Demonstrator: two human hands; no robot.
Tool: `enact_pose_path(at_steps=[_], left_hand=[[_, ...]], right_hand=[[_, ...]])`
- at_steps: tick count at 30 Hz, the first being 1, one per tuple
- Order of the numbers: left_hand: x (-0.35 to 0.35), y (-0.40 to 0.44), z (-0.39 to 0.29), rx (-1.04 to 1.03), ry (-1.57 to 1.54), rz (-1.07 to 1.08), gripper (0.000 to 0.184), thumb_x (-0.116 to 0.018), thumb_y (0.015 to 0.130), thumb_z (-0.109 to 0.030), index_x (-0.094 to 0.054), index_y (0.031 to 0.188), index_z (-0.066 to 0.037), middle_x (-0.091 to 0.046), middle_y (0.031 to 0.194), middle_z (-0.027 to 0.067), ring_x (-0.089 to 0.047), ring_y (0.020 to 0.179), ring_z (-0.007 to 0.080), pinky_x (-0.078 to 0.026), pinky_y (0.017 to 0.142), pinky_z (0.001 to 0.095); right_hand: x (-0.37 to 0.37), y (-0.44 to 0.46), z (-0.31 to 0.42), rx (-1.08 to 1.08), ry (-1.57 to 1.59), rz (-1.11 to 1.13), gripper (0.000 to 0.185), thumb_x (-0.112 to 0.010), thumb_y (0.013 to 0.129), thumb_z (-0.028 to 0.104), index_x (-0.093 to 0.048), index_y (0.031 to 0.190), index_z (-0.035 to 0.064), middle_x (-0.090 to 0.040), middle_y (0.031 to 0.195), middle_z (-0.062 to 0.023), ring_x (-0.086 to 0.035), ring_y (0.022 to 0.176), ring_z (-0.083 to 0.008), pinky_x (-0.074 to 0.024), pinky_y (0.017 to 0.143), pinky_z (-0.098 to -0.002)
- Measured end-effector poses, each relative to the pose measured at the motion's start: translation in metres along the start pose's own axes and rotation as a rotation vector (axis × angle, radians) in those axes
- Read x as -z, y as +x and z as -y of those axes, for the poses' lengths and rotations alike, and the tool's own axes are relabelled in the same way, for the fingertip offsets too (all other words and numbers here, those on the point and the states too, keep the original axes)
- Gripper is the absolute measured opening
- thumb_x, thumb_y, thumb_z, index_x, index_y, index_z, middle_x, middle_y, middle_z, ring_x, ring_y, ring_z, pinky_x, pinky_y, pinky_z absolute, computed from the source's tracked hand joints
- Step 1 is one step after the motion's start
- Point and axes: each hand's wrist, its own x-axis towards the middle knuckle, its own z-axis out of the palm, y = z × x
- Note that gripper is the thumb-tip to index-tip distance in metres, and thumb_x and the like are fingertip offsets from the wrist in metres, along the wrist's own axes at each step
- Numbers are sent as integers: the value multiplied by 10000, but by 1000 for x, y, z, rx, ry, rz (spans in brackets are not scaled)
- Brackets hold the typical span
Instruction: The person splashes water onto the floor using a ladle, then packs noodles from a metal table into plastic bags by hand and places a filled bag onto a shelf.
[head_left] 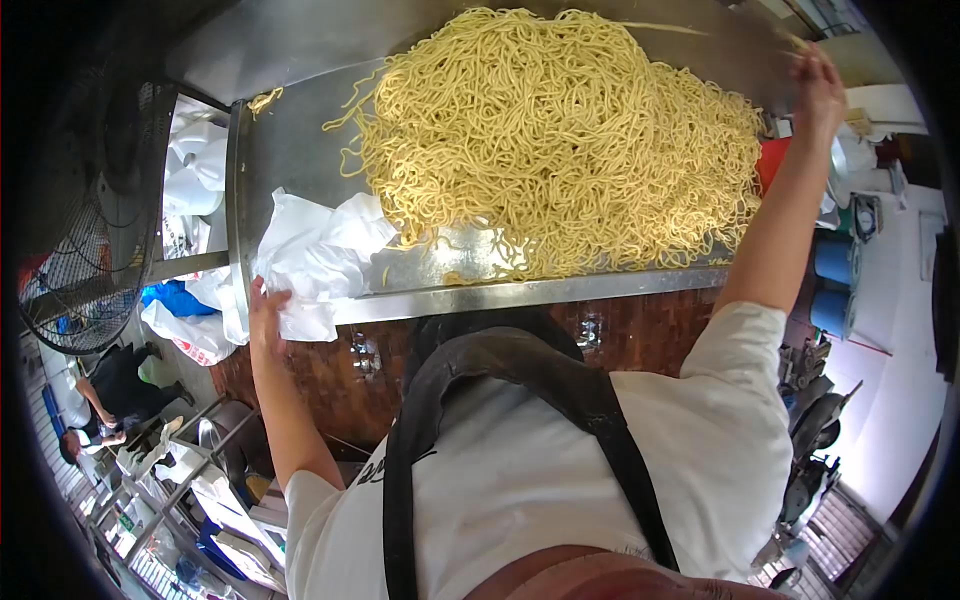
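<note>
A large heap of yellow noodles point(560, 140) lies on a metal tray table point(300, 150). Crumpled white plastic bags point(320, 245) rest on the table's near left corner. My left hand point(267, 312) is at that corner with its fingers closed on the edge of the bags. My right hand point(820, 88) is raised at the far right, beyond the noodles' right end, its fingers bent together near a dark blurred area. What those fingers hold, if anything, I cannot make out.
A fan point(90, 260) stands at the left, beside more plastic bags point(190, 330) below the table edge. Another person point(125, 385) is at the lower left, near shelving. Blue containers point(833, 285) and a red object point(771, 163) are on the right.
</note>
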Motion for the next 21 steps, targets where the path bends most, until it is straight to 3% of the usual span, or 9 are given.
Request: enact_pose_path(at_steps=[2, 6, 8, 11, 12, 13, 15, 17, 21], left_hand=[[-2, 0, 10, -61, -123, 33, 726, -590, 752, -34, -324, 1423, 36, -484, 1342, 200, -507, 1209, 286, -447, 982, 392], [2, 7, 21, -81, -168, 261, 590, -543, 789, 15, -421, 1364, 52, -578, 1237, 161, -572, 1130, 236, -471, 951, 345], [2, 22, 42, -92, -157, 151, 512, -530, 834, -12, -458, 1336, 52, -609, 1187, 138, -595, 1079, 215, -477, 933, 328], [10, 31, 68, -155, -22, -51, 399, -482, 931, -106, -496, 1301, 42, -622, 1155, 123, -603, 1034, 201, -486, 893, 321], [12, 31, 70, -147, -87, -113, 403, -482, 929, -112, -487, 1305, 33, -616, 1157, 125, -605, 1027, 210, -494, 888, 333], [12, 33, 70, -148, -150, -169, 408, -483, 927, -118, -478, 1309, 25, -609, 1160, 127, -608, 1020, 219, -502, 883, 345], [13, 24, 58, -84, -326, -191, 424, -490, 919, -117, -457, 1321, 14, -591, 1180, 135, -607, 1029, 240, -516, 876, 365], [12, 12, 38, -27, -422, -179, 448, -507, 904, -105, -435, 1330, 14, -572, 1203, 146, -601, 1048, 263, -527, 870, 383], [4, -11, 13, -50, -428, -115, 503, -554, 867, -47, -403, 1339, 39, -543, 1246, 173, -577, 1105, 298, -527, 885, 394]], right_hand=[[41, 70, -30, 57, -40, -83, 293, -620, 923, 166, -615, 1138, -34, -689, 949, -141, -650, 771, -202, -536, 651, -330], [90, 120, -139, 102, -964, -3, 475, -685, 825, 347, -609, 1099, -34, -679, 969, -216, -672, 895, -336, -518, 753, -438], [33, 46, -142, 58, -1142, 97, 516, -719, 802, 253, -543, 1213, -3, -626, 1100, -231, -621, 1013, -346, -495, 836, -440], [-110, -149, -75, -312, -810, 566, 702, -769, 766, 111, -443, 1384, 42, -546, 1297, -254, -544, 1189, -362, -462, 961, -443], [-129, -204, -122, 119, -774, 682, 751, -791, 738, 127, -440, 1397, 48, -476, 1368, -253, -472, 1260, -366, -415, 1030, -446], [-164, -263, -105, 154, -831, 829, 731, -765, 747, 98, -448, 1405, 88, -397, 1438, -242, -419, 1302, -379, -365, 1085, -428], [-213, -342, -77, 382, -943, 1188, 762, -672, 772, -5, -381, 1455, 170, -333, 1477, -239, -335, 1364, -420, -309, 1116, -524], [-248, -383, -97, 693, -1036, 1085, 692, -658, 782, 28, -456, 1418, 211, -342, 1470, -207, -401, 1313, -428, -378, 1075, -485], [-308, -372, -153, 386, -989, 1155, 652, -632, 792, 2, -488, 1397, 199, -423, 1430, -171, -523, 1195, -318, -479, 956, -453]])
